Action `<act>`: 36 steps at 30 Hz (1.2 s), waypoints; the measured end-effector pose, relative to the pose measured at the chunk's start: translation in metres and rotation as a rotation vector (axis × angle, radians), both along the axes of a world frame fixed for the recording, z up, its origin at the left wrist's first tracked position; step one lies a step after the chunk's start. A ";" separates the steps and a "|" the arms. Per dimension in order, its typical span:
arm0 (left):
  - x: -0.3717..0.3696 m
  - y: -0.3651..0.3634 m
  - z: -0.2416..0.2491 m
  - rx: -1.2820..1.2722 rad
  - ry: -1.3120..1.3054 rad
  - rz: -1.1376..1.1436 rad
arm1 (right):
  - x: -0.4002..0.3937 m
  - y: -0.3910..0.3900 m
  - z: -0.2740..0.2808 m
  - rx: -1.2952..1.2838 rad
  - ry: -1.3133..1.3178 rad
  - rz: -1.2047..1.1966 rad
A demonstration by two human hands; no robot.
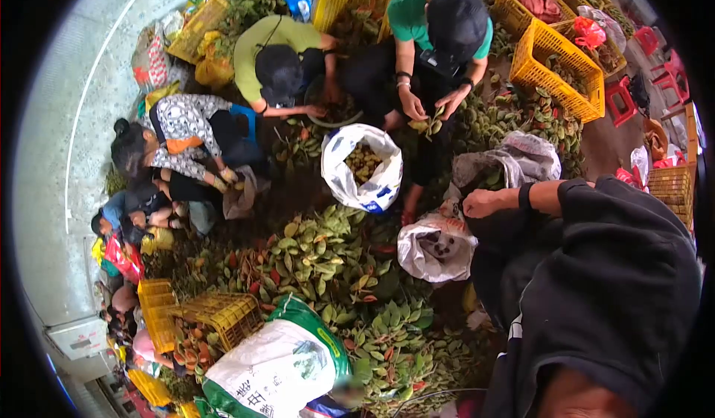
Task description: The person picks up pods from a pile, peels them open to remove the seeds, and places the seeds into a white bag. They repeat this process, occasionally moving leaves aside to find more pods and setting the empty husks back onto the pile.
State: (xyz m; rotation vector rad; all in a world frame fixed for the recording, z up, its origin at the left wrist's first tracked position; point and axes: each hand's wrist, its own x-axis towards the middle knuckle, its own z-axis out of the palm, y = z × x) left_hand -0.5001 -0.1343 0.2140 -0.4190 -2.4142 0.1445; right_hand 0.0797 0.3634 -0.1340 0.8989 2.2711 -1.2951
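The floor [598, 146] (brown where bare) bears heaped leaves [313, 250], sacks [298, 358] and yellow crates [555, 90].

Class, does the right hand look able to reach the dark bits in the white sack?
Probably yes: the right hand is near the white sack, whose mouth is open, with nothing visibly blocking it.
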 end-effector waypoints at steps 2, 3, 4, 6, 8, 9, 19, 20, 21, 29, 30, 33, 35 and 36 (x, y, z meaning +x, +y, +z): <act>-0.010 -0.018 -0.005 0.013 0.004 -0.008 | -0.010 0.007 0.035 -0.066 0.058 -0.119; -0.013 -0.032 -0.006 0.014 0.004 -0.017 | -0.015 0.010 0.022 -0.023 0.040 -0.019; -0.019 -0.044 -0.006 0.014 0.004 -0.048 | -0.014 0.007 0.004 0.046 0.185 -0.014; -0.021 -0.062 -0.013 0.012 0.043 -0.036 | -0.018 0.002 -0.005 -0.401 0.242 -0.300; 0.015 -0.025 -0.004 -0.014 0.105 0.147 | -0.044 -0.005 0.031 -0.434 0.134 -0.227; 0.025 -0.012 -0.015 -0.037 0.091 0.179 | -0.062 -0.005 0.040 -0.377 0.004 -0.186; 0.205 0.116 -0.294 0.406 -0.724 -0.429 | -0.070 -0.100 -0.049 -0.836 -0.173 -0.174; 0.225 0.116 -0.345 0.576 -0.895 -0.413 | -0.068 -0.108 -0.047 -0.744 -0.245 -0.044; 0.240 0.125 -0.371 0.377 -0.895 -0.439 | -0.059 -0.113 -0.051 -0.728 -0.269 0.045; 0.263 0.155 -0.567 0.734 -1.403 0.129 | -0.042 -0.073 -0.097 -0.621 -0.475 0.056; 0.255 0.157 -0.582 0.732 -1.408 0.148 | -0.041 -0.067 -0.101 -0.630 -0.487 0.064; 0.217 0.162 -0.615 0.598 -1.047 0.398 | -0.032 -0.054 -0.119 -0.620 -0.364 -0.011; 0.190 0.140 -0.654 0.602 -0.899 0.500 | -0.036 -0.051 -0.119 -0.622 -0.358 0.022; 0.179 0.126 -0.673 0.572 -0.817 0.539 | -0.038 -0.050 -0.120 -0.625 -0.349 0.050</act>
